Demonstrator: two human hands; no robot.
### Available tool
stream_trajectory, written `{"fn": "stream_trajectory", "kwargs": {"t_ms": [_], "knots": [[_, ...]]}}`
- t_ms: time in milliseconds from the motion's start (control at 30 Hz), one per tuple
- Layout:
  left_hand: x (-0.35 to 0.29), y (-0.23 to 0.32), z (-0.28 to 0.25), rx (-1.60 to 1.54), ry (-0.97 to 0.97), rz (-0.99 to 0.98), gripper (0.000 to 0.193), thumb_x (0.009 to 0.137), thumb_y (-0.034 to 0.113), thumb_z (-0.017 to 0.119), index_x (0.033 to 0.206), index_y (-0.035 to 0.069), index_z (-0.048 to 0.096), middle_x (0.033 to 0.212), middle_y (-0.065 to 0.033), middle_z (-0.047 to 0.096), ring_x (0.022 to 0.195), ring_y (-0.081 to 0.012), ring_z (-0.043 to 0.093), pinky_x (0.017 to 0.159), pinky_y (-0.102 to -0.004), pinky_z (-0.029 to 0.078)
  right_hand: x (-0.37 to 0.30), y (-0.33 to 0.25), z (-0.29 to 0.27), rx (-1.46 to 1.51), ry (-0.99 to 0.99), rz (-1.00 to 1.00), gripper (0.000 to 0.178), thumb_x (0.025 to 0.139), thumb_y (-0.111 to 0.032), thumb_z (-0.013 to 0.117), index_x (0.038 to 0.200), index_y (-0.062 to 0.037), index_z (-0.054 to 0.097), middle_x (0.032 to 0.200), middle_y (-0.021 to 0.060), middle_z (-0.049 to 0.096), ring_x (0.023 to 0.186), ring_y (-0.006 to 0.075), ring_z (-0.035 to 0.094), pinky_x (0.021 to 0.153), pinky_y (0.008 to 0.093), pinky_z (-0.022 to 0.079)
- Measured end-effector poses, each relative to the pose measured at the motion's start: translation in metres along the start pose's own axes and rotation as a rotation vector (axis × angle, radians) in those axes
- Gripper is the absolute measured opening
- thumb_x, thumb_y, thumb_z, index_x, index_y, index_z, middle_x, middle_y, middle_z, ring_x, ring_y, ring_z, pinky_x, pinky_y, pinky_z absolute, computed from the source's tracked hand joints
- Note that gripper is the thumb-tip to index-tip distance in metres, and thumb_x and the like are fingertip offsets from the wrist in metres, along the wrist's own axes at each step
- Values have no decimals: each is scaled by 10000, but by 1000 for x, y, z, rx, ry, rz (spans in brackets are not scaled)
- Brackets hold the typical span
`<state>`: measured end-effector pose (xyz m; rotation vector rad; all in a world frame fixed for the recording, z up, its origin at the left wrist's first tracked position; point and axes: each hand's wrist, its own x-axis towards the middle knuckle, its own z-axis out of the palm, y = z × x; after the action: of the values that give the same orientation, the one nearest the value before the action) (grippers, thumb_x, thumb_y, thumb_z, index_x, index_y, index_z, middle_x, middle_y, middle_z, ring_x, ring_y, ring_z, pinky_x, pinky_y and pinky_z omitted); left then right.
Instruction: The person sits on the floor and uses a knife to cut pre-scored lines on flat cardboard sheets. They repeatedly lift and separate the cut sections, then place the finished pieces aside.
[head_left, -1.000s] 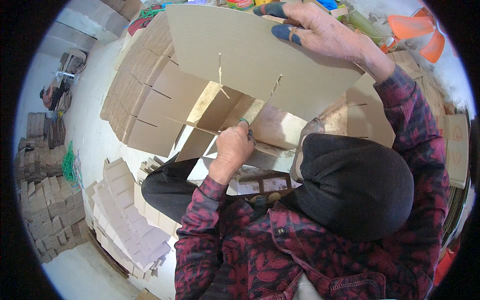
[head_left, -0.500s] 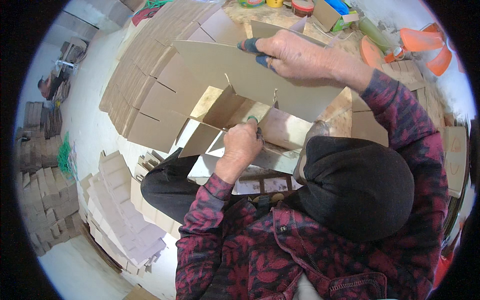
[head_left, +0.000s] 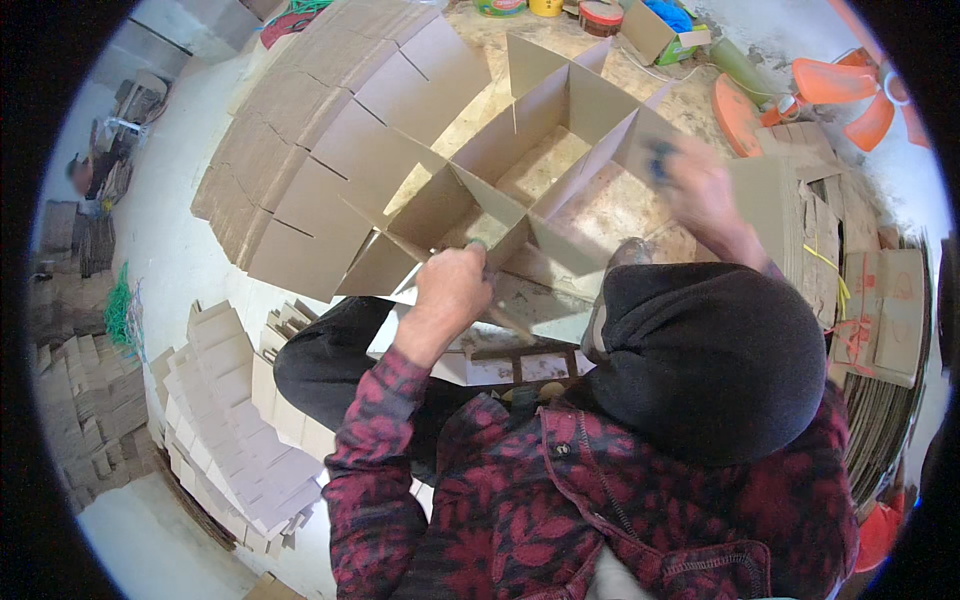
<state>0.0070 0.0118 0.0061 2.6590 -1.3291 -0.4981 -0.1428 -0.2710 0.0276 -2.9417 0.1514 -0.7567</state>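
In front of my knees stands a grid of crossed cardboard dividers (head_left: 505,120), its upright panels slotted into one another and forming several open cells. My left hand (head_left: 450,295) is closed on the near edge of the grid, at the left cell; a greenish covering shows on one fingertip. At the right end of the grid is my right hand (head_left: 695,185), smeared by motion, with dark coverings on its fingertips. Whether it touches the panel beside it I cannot tell.
A thick stack of slotted cardboard sheets (head_left: 320,150) lies left of the grid. Paler cardboard pieces (head_left: 225,400) are heaped at lower left. An orange fan (head_left: 835,90) and an open box (head_left: 650,35) stand at far right. Bundled cardboard (head_left: 885,320) sits by my right side.
The large panel under my right hand has dropped from standing high across the grid, and the cells now show. My right hand has moved right and nearer; my left hand has shifted slightly left.
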Motion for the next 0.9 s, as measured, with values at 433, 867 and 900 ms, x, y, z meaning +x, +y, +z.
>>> {"fn": "stream_trajectory", "kwargs": {"t_ms": [433, 867, 900], "knots": [[57, 38, -5, 72, 134, 199, 111, 716, 106, 568, 784, 24, 536, 784, -181, 600, 808, -355, 579, 663, -451, 482, -275, 76, -73, -86, 137, 1197, 257, 859, -157, 557, 1069, -8, 555, 974, 117, 599, 862, 210, 570, 753, 325, 464], [43, 31, 3, -9, 83, 115, 97, 739, 108, 539, 785, 22, 543, 728, -211, 604, 745, -384, 600, 654, -477, 482, -159, 66, -126, 298, 435, 922, 241, 920, -206, 496, 983, 17, 563, 840, 10, 570, 778, 78, 456, 701, 238, 402], [45, 33, 4, -33, 73, 106, 104, 743, 114, 537, 787, 20, 543, 728, -215, 604, 744, -386, 600, 655, -478, 483, -143, 69, -125, 292, 401, 896, 238, 920, -203, 494, 974, 18, 563, 836, -1, 560, 776, 76, 451, 699, 234, 398]]}}
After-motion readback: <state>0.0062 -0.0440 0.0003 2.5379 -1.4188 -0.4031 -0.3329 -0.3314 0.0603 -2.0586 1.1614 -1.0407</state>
